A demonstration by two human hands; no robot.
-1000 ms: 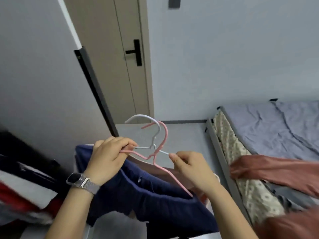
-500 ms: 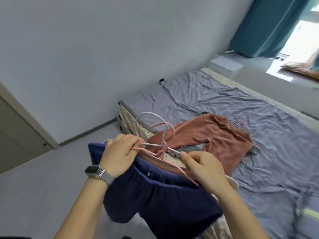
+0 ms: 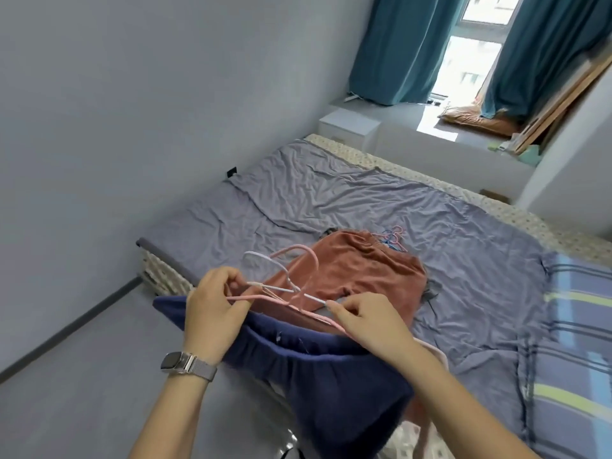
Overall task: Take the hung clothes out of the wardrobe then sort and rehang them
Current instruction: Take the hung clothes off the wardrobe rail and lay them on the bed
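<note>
We count two hangers [image 3: 291,286], one white, one pink, carrying one navy garment [image 3: 331,385]. Our left hand [image 3: 215,306] and right hand [image 3: 367,319] each pinch them.

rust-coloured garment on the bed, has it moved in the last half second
Cannot tell: the rust-coloured garment looks unmoved on the grey sheet; the camera has turned.
</note>
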